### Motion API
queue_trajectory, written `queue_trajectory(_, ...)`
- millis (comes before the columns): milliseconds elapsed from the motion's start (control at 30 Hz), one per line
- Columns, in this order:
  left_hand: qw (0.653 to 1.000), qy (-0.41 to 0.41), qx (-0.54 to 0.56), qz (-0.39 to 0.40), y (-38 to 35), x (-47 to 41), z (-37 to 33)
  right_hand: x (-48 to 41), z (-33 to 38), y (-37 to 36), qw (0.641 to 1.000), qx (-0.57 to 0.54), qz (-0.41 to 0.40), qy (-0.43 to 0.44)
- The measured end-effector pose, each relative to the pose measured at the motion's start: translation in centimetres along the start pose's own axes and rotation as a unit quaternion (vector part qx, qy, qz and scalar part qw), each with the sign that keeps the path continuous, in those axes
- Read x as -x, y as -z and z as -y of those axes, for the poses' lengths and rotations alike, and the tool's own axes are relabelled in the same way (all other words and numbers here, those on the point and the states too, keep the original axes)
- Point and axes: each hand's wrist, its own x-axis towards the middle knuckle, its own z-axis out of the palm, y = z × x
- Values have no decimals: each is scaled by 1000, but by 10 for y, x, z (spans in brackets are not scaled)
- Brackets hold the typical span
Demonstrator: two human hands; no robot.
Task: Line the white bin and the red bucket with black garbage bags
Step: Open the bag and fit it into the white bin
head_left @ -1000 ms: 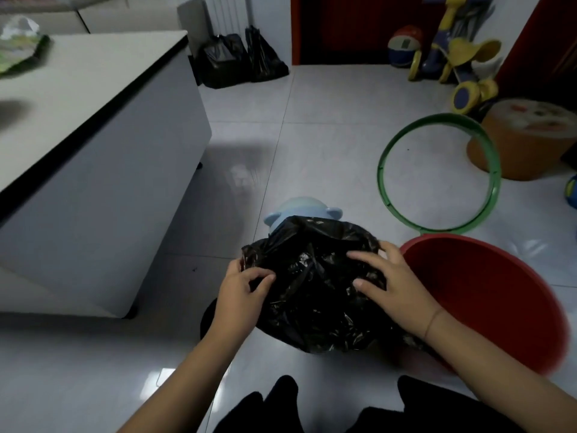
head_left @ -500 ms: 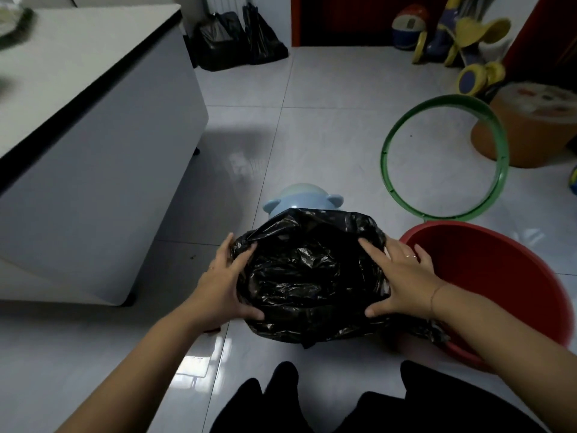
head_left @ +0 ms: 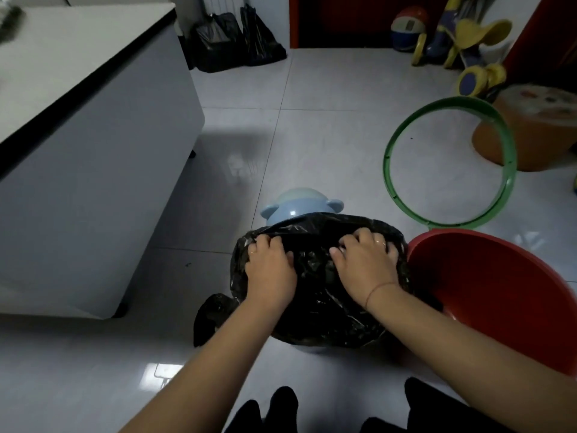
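A black garbage bag [head_left: 318, 310] is draped over the bin on the floor in front of me, hiding nearly all of it; only a pale sliver [head_left: 312, 350] shows at the bottom. My left hand [head_left: 270, 270] and my right hand [head_left: 363, 270] lie on top of the bag. Both have their fingers curled into the plastic near its far edge. The red bucket [head_left: 468, 237] stands unlined just to the right, touching the bag. A light blue lid with ears [head_left: 299, 204] sticks up behind the bag.
A white cabinet [head_left: 93, 151] stands at the left. A green hoop [head_left: 387, 165] lies on the tiles beyond the bucket, beside an orange stool [head_left: 537, 135]. Filled black bags [head_left: 231, 42] and a ride-on toy [head_left: 468, 42] sit at the back. More black plastic [head_left: 212, 314] lies left of the bin.
Both hands moved from the bag's sides up onto its top and far edge, with fingers now curled into the plastic. The bag sits lower and flatter.
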Motion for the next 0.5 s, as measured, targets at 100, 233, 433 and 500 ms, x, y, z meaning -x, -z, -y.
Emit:
queue_trajectory(100,999,-19,-24,-12,-19,3,1,1,-9,-20,998,37,-54,-14)
queue_trajectory(233,991,-71,-92,-61,-35,7,6,0,-9,-27,995,41,-85,28)
queue_trajectory(433,998,-40,-39,-33,-29,-11,22,-18,-8,-28,995,-14,-71,62)
queue_trajectory(500,998,-55,-9,-11,-25,-17,29,-27,-13,-31,995,-78,-32,46)
